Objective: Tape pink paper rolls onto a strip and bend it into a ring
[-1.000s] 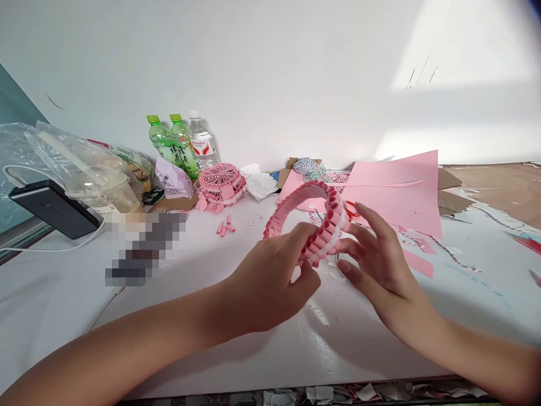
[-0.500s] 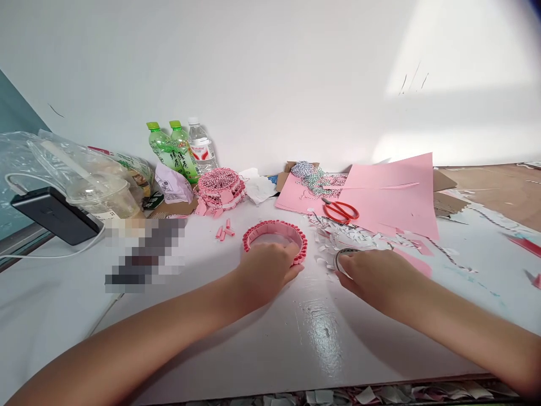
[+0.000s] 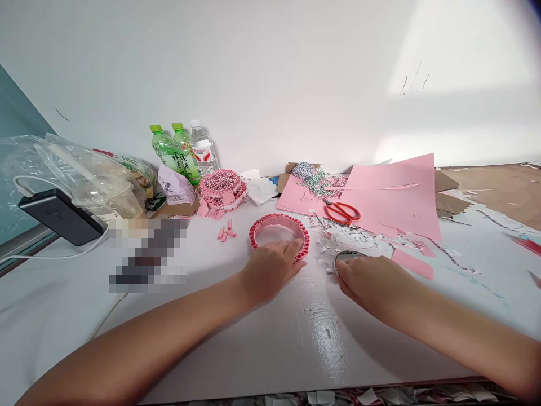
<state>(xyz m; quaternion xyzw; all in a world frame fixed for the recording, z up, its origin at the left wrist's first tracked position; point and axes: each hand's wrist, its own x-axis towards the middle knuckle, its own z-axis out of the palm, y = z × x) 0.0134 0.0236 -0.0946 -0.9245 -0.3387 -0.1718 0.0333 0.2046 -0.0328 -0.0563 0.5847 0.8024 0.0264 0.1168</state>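
With fingers inside and thumb apparently outside, grips the near right wall of a pink ring [image 3: 274, 220] in the left hand [image 3: 269, 270], presumably to steady it on the tabletop [image 3: 253, 352]. Holds a grey roll [image 3: 350, 255], perhaps tape, by the near-left rim in the right hand [image 3: 375, 281], probably to keep it close; cannot tell the lie of the hidden fingers. Note the ring, flat, left of the roll and apart from it: open in the middle, pale and panelled within, edged with small upright tubes, dark at the mouths. Farther out, shows paper scraps [image 3: 359, 240] behind the roll; red-handled scissors [image 3: 343, 213] beyond, seemingly laid within reach at the edge of pink paper [image 3: 393, 200]; loose pink tubes [image 3: 229, 232] left of the ring.
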